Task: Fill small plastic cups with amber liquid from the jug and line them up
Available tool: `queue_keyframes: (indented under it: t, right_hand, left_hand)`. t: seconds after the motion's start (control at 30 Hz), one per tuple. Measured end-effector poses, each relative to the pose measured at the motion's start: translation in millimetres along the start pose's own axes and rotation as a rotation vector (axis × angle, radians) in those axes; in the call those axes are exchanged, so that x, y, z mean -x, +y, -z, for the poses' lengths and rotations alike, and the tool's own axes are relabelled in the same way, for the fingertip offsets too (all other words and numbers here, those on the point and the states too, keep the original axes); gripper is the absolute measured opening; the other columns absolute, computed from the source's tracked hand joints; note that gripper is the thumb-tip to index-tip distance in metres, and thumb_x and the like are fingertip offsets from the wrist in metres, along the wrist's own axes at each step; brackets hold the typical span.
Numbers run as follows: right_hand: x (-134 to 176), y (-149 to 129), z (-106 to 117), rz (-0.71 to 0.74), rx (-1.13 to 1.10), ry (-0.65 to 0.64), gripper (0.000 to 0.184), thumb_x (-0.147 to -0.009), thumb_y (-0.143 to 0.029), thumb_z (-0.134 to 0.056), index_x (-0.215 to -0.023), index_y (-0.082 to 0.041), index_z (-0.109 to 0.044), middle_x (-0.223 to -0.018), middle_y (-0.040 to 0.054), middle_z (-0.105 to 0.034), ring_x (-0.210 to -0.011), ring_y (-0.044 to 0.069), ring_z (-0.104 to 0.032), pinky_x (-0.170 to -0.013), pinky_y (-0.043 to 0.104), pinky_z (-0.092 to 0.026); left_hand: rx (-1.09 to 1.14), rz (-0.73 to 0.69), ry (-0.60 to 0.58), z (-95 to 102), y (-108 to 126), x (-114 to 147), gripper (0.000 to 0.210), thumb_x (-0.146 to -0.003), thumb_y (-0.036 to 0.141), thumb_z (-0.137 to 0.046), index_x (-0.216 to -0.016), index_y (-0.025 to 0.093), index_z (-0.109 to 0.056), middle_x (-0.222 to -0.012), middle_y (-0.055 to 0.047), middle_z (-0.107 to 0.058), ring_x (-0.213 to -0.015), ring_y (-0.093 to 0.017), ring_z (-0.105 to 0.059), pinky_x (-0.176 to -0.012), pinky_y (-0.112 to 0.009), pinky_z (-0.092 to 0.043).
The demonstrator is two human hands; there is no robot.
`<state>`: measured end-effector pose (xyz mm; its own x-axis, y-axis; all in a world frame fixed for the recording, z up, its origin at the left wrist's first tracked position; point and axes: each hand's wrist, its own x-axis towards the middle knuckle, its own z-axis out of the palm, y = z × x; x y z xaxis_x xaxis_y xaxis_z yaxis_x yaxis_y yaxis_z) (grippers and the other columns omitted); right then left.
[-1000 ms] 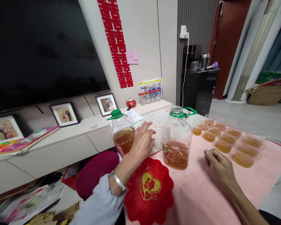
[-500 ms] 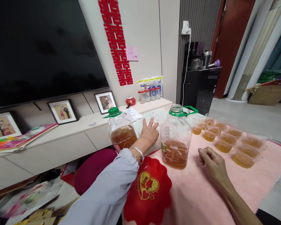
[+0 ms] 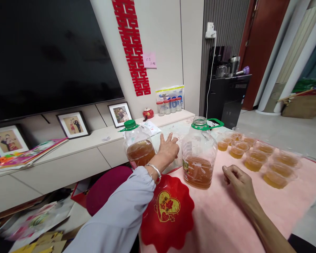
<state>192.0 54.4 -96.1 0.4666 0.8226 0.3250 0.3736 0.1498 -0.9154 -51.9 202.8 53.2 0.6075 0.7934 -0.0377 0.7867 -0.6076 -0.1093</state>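
My left hand (image 3: 168, 149), in a light sleeve with a silver bangle, reaches out between two large plastic jugs. Its fingers are spread and hold nothing. The left jug (image 3: 140, 151) has a green cap on and amber liquid inside; my wrist partly covers it. The right jug (image 3: 199, 165) is uncapped, with a green handle at its neck and amber liquid in its lower half. To the right of that jug, my right hand (image 3: 238, 180) is loosely closed above the pink cloth (image 3: 221, 218), with nothing visible in it. A red scalloped tray (image 3: 179, 225) lies below my left wrist.
Several clear plastic cups (image 3: 255, 160) of amber liquid stand at the table's right. Small red-lidded jars (image 3: 167, 107) and photo frames (image 3: 73, 125) line the white cabinet (image 3: 79, 158). A maroon round seat (image 3: 105, 189) is left of the table.
The view has shifted slightly, so the scene sits a little further right. Both hands keep the same pose, and the jugs and cups have not moved.
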Motion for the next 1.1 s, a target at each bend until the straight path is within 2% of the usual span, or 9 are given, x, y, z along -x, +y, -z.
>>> queue_keyframes:
  t: [0.17, 0.33, 0.67, 0.83, 0.97, 1.1]
  right_hand:
    - [0, 1, -1, -0.008, 0.011, -0.018, 0.047, -0.099, -0.058, -0.063, -0.072, -0.021, -0.056, -0.064, -0.0075, -0.053, -0.059, 0.010, -0.052, -0.060, 0.027, -0.048]
    - [0, 3, -1, -0.015, 0.012, -0.031, 0.046, -0.099, -0.058, -0.063, -0.072, -0.021, -0.056, -0.063, -0.0077, -0.053, -0.058, 0.009, -0.052, -0.059, 0.026, -0.048]
    - [1, 5, -4, -0.007, 0.012, -0.026, 0.045, -0.099, -0.058, -0.063, -0.073, -0.021, -0.057, -0.063, -0.0078, -0.053, -0.058, 0.009, -0.052, -0.059, 0.026, -0.049]
    - [1, 4, -5, 0.011, 0.012, -0.014, 0.045, -0.099, -0.057, -0.064, -0.073, -0.021, -0.057, -0.063, -0.0080, -0.053, -0.057, 0.009, -0.052, -0.058, 0.026, -0.049]
    - [1, 3, -2, 0.010, 0.015, -0.001, 0.044, -0.099, -0.055, -0.065, -0.073, -0.020, -0.057, -0.064, -0.0078, -0.054, -0.057, 0.009, -0.052, -0.058, 0.025, -0.048]
    - [1, 4, 3, -0.024, 0.019, 0.026, 0.040, -0.099, -0.051, -0.066, -0.076, -0.020, -0.059, -0.068, -0.0069, -0.056, -0.060, 0.009, -0.053, -0.059, 0.025, -0.049]
  left_hand:
    - [0.027, 0.025, -0.078, 3.3, 1, -1, 0.022, -0.096, 0.023, -0.066, -0.116, 0.016, -0.075, -0.163, -0.008, -0.046, -0.165, -0.034, -0.017, -0.132, -0.076, -0.010]
    - [0.066, 0.056, -0.085, 8.9, 4, 0, 0.025, -0.100, 0.022, -0.059, -0.120, 0.015, -0.073, -0.158, -0.010, -0.050, -0.160, -0.033, -0.030, -0.131, -0.074, -0.019]
    - [0.163, 0.121, 0.018, 34.1, 6, 1, 0.027, -0.104, 0.027, -0.053, -0.120, 0.015, -0.072, -0.157, -0.010, -0.052, -0.148, -0.029, -0.047, -0.128, -0.067, -0.032]
    - [0.150, 0.138, 0.165, 53.8, 5, 5, 0.031, -0.105, 0.026, -0.048, -0.120, 0.015, -0.074, -0.158, -0.011, -0.051, -0.148, -0.029, -0.049, -0.126, -0.064, -0.037]
    - [0.107, 0.128, 0.291, 76.7, 5, 27, 0.036, -0.104, 0.020, -0.043, -0.117, 0.012, -0.076, -0.160, -0.014, -0.049, -0.150, -0.031, -0.048, -0.124, -0.056, -0.042]
    - [0.092, 0.128, 0.346, 85.5, 2, 74, 0.033, -0.104, 0.021, -0.045, -0.113, 0.013, -0.076, -0.161, -0.010, -0.047, -0.144, -0.030, -0.055, -0.123, -0.049, -0.047]
